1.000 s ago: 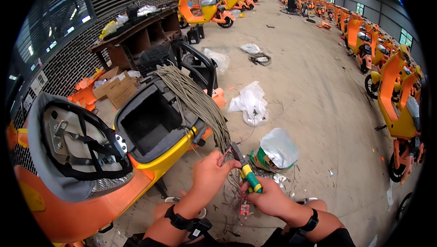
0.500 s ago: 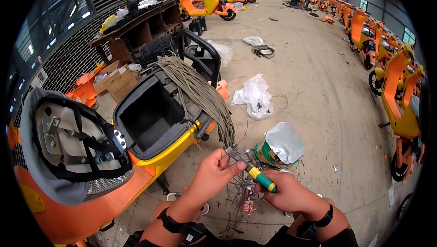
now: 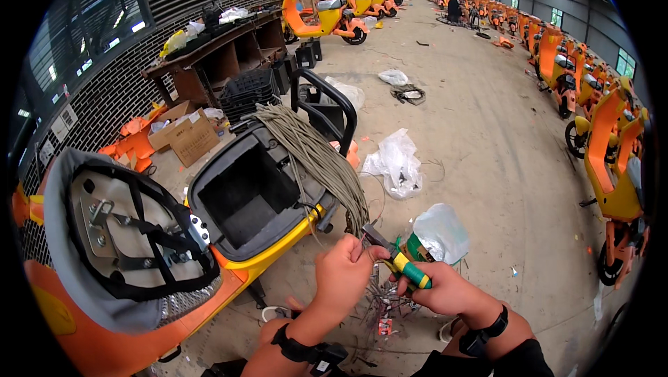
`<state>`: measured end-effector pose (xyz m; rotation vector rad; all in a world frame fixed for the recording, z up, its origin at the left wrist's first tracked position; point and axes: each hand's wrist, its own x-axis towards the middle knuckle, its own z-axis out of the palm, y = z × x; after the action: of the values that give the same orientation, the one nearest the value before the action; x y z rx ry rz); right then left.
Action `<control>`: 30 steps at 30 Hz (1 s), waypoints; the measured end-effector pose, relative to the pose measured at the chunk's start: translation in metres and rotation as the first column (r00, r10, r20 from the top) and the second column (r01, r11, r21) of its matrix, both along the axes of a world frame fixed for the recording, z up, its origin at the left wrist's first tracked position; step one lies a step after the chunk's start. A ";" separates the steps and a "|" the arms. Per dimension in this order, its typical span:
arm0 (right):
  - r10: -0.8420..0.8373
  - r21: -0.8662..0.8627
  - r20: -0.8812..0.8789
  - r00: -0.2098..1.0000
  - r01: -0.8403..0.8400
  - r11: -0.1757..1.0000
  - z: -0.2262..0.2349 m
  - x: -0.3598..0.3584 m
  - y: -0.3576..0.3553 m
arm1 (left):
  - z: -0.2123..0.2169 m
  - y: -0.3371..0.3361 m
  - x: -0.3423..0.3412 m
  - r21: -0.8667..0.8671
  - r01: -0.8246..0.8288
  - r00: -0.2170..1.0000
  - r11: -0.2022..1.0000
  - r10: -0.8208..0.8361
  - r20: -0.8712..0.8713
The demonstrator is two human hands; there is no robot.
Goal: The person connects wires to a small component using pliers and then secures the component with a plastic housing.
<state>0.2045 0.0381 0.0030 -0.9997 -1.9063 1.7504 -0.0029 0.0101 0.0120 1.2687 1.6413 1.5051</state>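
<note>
My right hand (image 3: 449, 292) is closed around the green-and-yellow handles of a pair of pliers (image 3: 410, 270). The dark metal jaws point up and left, towards my left hand (image 3: 342, 273). Thumb and forefinger of that left hand pinch a thin wire (image 3: 364, 239) right beside the jaws; its exact end is hidden by the fingers. A thick bundle of grey-brown cables (image 3: 316, 161) drapes over the rear of a yellow-and-orange scooter (image 3: 275, 246), and its lower ends hang just above my hands. The scooter's dark storage box (image 3: 247, 189) stands open, with the seat (image 3: 139, 231) tipped up to the left.
Beyond my right hand stands a green tub (image 3: 421, 248) with a clear plastic bag (image 3: 442, 231) in it. Wire scraps (image 3: 379, 304) litter the floor between my legs. Another plastic bag (image 3: 398, 165) lies farther off. Cardboard boxes (image 3: 193, 139) and a wooden bench (image 3: 223, 50) are at left, scooters (image 3: 612, 168) at right.
My left thumb has come off the pliers' head, and those fingers now pinch the wire beside the jaws. The pliers' handles look farther apart. The whole view has shifted slightly.
</note>
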 end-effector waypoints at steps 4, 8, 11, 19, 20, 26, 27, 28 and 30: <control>-0.068 -0.026 -0.038 0.997 0.067 0.997 -0.005 -0.009 0.002 | -0.009 0.009 0.000 0.035 -0.070 0.993 0.997 0.073 -0.095; -0.108 -0.128 -0.005 0.994 0.107 0.986 -0.017 -0.025 0.003 | -0.018 0.017 -0.010 0.074 -0.126 0.956 0.989 0.141 -0.256; -0.188 -0.306 -0.055 0.981 0.162 0.938 0.005 -0.026 -0.010 | -0.019 0.021 -0.011 0.157 -0.118 0.924 0.980 0.166 -0.344; -0.120 -0.029 0.007 0.993 0.120 0.992 -0.008 -0.019 -0.005 | -0.014 0.001 -0.021 -0.003 0.052 0.952 0.999 -0.050 -0.303; -0.128 -0.041 0.029 0.991 0.129 0.991 -0.005 -0.017 -0.006 | -0.016 -0.002 -0.026 -0.083 0.124 0.960 0.989 -0.141 -0.243; -0.070 -0.091 0.097 0.993 0.079 0.993 -0.011 0.002 -0.010 | -0.028 -0.021 -0.041 -0.282 0.420 0.907 0.863 -0.413 0.086; -0.041 -0.106 0.112 0.993 0.053 0.993 -0.014 0.006 -0.012 | -0.028 -0.024 -0.043 -0.331 0.429 0.902 0.841 -0.420 0.104; -0.011 -0.122 0.125 0.992 0.027 0.992 -0.016 0.009 -0.014 | -0.027 -0.026 -0.045 -0.348 0.430 0.899 0.833 -0.430 0.082; 0.021 -0.238 0.127 0.992 0.010 0.971 -0.001 0.007 -0.021 | -0.024 -0.029 -0.048 -0.386 0.423 0.895 0.820 -0.443 0.040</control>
<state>0.2115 0.0170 0.0020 -1.2200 -1.8032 1.9983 -0.0512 -0.0192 -0.0122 1.3444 1.4539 0.8287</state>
